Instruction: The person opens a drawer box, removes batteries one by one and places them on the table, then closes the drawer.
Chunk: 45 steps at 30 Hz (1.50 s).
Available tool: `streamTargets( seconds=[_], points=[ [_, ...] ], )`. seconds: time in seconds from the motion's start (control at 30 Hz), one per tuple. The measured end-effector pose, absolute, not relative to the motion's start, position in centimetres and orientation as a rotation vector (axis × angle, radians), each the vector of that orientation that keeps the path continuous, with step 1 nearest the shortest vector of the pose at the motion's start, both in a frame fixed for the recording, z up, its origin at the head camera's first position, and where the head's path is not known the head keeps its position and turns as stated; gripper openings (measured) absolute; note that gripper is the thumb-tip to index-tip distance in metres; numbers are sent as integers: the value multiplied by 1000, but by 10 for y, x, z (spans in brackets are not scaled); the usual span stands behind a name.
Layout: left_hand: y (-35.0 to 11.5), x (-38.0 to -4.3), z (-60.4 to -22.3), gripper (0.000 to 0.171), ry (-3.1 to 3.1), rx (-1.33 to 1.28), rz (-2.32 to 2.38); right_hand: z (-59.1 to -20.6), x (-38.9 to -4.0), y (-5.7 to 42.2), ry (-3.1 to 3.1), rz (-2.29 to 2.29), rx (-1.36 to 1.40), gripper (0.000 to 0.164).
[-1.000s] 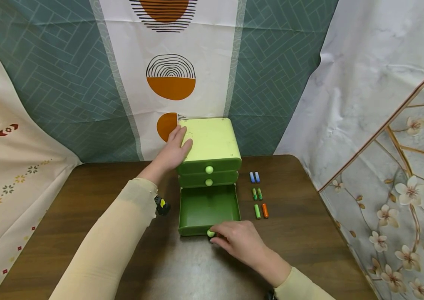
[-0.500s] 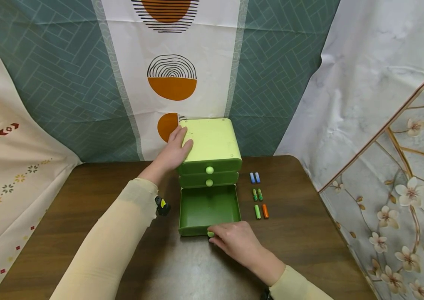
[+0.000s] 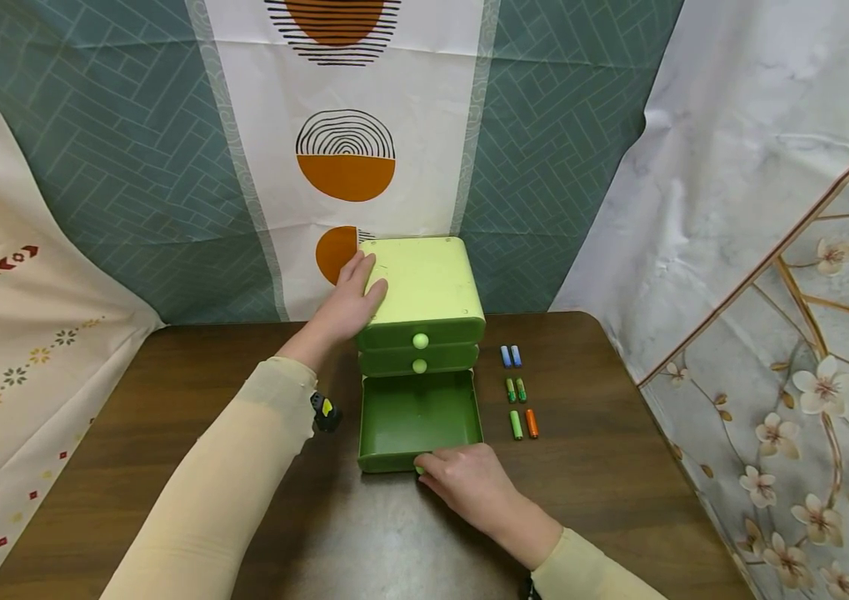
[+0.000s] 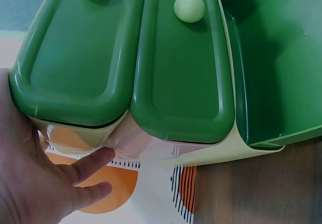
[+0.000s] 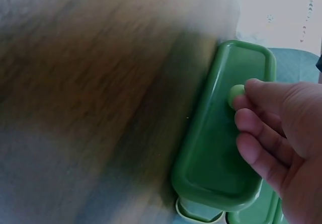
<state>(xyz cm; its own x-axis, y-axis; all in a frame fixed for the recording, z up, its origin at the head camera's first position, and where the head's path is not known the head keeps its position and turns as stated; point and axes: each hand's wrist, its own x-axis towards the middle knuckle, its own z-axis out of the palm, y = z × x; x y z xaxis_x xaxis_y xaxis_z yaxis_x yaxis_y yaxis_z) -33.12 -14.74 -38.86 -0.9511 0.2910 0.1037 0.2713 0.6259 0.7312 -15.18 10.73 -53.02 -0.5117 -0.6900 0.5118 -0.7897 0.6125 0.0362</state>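
A small green drawer cabinet (image 3: 424, 279) with a pale yellow-green top stands on the table. Its two upper drawers are closed, and the bottom drawer (image 3: 417, 412) is pulled out with a bare inside. My left hand (image 3: 347, 310) rests on the cabinet's upper left edge, thumb on top; in the left wrist view its fingers (image 4: 90, 166) extend along the side. With thumb and forefinger, my right hand (image 3: 472, 487) pinches the round knob (image 5: 235, 94) on the bottom drawer's front. The other fingers of that hand are bent close to the drawer face.
Right of the cabinet lie battery-like cylinders in pairs: blue ones (image 3: 511, 357), short green ones (image 3: 516, 390), and a light green one (image 3: 516, 425) beside an orange one (image 3: 531, 423). Patterned cloths hang behind the brown wooden table (image 3: 192, 392) and at its sides.
My right hand and forearm have shifted slightly left at the bottom drawer's knob. The drawer stays pulled out, and my left hand keeps its place on the cabinet.
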Motion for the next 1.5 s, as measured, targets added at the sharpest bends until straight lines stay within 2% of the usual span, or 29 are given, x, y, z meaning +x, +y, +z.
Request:
streamTargets(
  seconds=[0.8,1.1,1.5],
  points=[
    [-148,-334,-391,75,2802,479,1250,-534,-169,105,-2329,247,1085,17],
    [-148,-335,-388,75,2797,484,1250,-533,-183,104,-2341,253,1078,7],
    [-148,-338,-388,75,2781,491,1253,-533,-200,103,-2330,231,1034,12]
  ],
)
